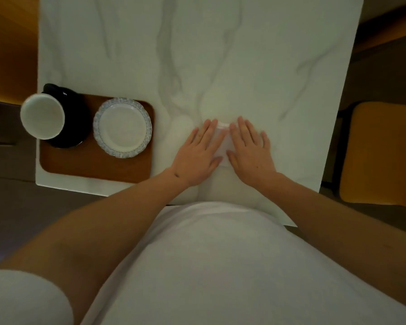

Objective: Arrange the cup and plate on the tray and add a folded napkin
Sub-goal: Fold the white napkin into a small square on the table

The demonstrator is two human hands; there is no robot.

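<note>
**Napkin pinned under both palms, tray off to the left**

From the head view, looking straight down: the person stands at a marble-patterned table (pixel 220 55) with both hands laid flat on a small white napkin (pixel 223 137). The left hand (pixel 198 156) and the right hand (pixel 250 151) lie side by side, fingers stretched out and pointing away from the body, neither one curled around anything; they press rather than grip. Only a narrow strip of the napkin shows in the gap between them, plus a short edge past the fingertips. That strip runs away from the body, so the napkin's long axis appears to lie the same way, though most of it is hidden under the palms.

The wooden tray (pixel 92 167) sits at the table's near left corner, well to the left of the napkin. On it the blue-rimmed plate (pixel 122 127) stands upright on the tray's right half, and the dark cup (pixel 56 116), white inside, stands beside it on the left half.

So the cup and plate look already placed. The napkin lies on the bare table just right of the tray, and the left hand is the nearer one to it. My guess is the fold is being flattened, with a short carry leftward to follow.
</note>
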